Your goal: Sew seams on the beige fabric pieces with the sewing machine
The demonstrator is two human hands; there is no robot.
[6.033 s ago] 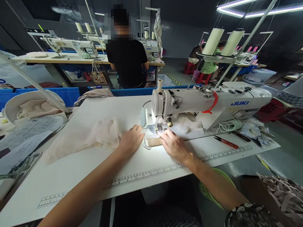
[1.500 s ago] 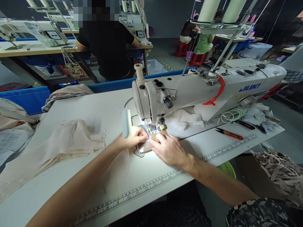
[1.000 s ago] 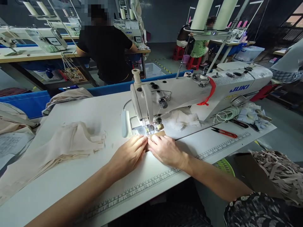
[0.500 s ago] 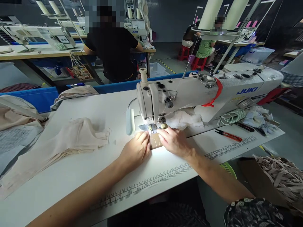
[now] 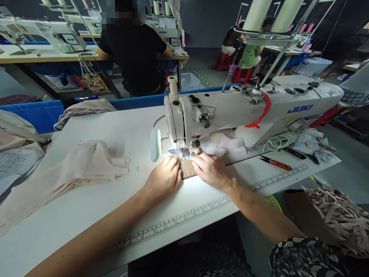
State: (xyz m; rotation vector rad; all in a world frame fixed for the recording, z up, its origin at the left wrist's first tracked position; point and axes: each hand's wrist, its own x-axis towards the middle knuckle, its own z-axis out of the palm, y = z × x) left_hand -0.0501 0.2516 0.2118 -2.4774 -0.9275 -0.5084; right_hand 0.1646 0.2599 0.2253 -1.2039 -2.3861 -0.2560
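Both hands are at the needle area of a white JUKI sewing machine [image 5: 253, 107]. My left hand [image 5: 164, 175] rests left of the presser foot [image 5: 184, 154], fingers bent and pressed together at the tips. On the other side my right hand [image 5: 211, 171] has thumb and forefinger pinched close to the foot, by a small round knob [image 5: 198, 151]. Whatever lies in either pinch is too small or hidden to make out. Between the hands shows a brown plate [image 5: 188, 169] with white marks. Pale sheer fabric [image 5: 225, 143] lies behind the right hand, under the machine arm.
A stack of beige fabric pieces [image 5: 86, 165] lies on the left of the white table [image 5: 138, 238]. Orange-handled snips [image 5: 276, 164], a coiled cord [image 5: 279, 141] and scraps are at right. A box of fabric strips [image 5: 340, 219] stands below. A co-worker [image 5: 132, 57] sits ahead.
The whole view has shifted slightly as my head moved. Both hands keep nearly the same place and grip beside the presser foot.
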